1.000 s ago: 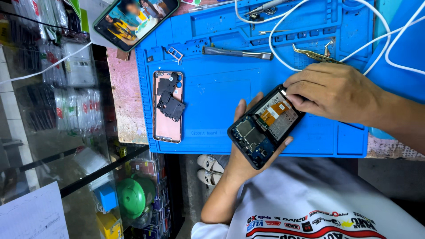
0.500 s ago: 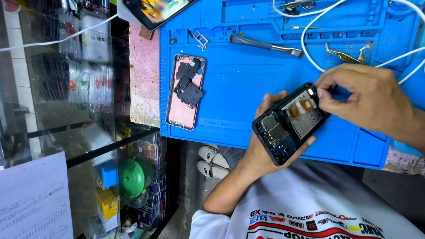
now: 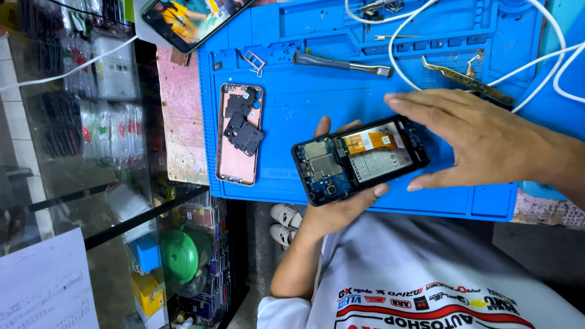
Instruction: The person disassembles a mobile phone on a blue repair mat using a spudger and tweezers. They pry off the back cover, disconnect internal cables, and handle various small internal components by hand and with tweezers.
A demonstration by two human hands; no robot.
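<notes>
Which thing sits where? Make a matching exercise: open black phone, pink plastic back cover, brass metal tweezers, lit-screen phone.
1 open black phone
2 pink plastic back cover
3 brass metal tweezers
4 lit-screen phone

A left part of blue rubber mat
B off the mat, top left
C in left hand
D on mat beyond right hand

Pairs: 1-C, 2-A, 3-D, 4-B
</notes>
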